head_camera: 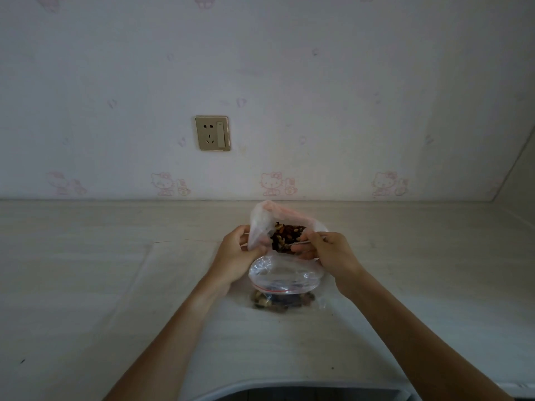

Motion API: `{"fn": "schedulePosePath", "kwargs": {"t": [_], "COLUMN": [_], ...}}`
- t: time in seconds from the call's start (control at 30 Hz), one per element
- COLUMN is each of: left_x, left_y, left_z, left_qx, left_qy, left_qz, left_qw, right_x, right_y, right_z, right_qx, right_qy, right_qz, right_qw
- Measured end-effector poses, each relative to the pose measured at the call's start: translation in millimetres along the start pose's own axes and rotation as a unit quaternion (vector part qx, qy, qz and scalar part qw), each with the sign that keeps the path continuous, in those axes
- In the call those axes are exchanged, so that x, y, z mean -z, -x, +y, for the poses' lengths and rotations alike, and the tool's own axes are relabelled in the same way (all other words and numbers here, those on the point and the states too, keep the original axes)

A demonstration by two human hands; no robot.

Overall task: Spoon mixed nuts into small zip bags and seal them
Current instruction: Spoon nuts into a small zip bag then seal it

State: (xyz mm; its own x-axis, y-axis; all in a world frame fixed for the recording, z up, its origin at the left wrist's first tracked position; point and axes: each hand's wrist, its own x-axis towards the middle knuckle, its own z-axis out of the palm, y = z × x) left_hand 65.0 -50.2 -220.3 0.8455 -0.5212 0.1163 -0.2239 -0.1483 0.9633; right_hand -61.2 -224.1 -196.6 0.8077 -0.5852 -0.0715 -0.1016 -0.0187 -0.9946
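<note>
Two bags sit on the table [115,285]: a big bag [262,224] of mixed nuts [286,235], held open, and a zip bag [283,280] with nuts just before it. The left hand [236,256] grips the big bag's rim; the right hand [324,250] pinches a spoon [301,242] inside it.

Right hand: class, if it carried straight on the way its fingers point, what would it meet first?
Likely the mixed nuts inside the open clear plastic bag; the right hand grips its rim, though depth is unclear.
</note>
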Motion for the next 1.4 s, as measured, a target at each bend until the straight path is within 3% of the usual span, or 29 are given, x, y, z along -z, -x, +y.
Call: {"fn": "schedulePosePath", "kwargs": {"t": [0.27, 0.5, 0.9, 1.17, 1.27, 1.4], "left_x": [0.7, 0.9, 5.6, 20.4, 18.8, 15.3], "left_y": [1.2, 0.5, 0.0, 14.9, 23.8, 35.9], "left_z": [4.7, 3.3, 2.9, 7.5, 8.2, 9.2], "left_qx": [0.047, 0.04, 0.019, -0.054, -0.078, -0.073], "left_qy": [0.077, 0.08, -0.033, -0.2, -0.202, -0.241], "left_qz": [0.006, 0.048, 0.096, 0.194, 0.176, 0.085], "left_qw": [0.996, 0.995, 0.995, 0.959, 0.96, 0.964], "right_x": [-3.0, 6.7, 21.1, 41.7, 48.4, 53.5], "right_y": [-1.6, 3.2, 14.2, 25.5, 32.7, 43.5], "right_z": [4.0, 5.7, -2.6, -27.2, -32.1, -29.9], "right_qx": [-0.05, -0.031, -0.009, 0.05, 0.072, 0.085], "right_qy": [-0.085, -0.106, -0.1, -0.12, -0.123, -0.104], "right_qz": [0.02, 0.005, 0.019, -0.002, -0.017, -0.033], "right_qw": [0.995, 0.994, 0.995, 0.991, 0.99, 0.99]}}
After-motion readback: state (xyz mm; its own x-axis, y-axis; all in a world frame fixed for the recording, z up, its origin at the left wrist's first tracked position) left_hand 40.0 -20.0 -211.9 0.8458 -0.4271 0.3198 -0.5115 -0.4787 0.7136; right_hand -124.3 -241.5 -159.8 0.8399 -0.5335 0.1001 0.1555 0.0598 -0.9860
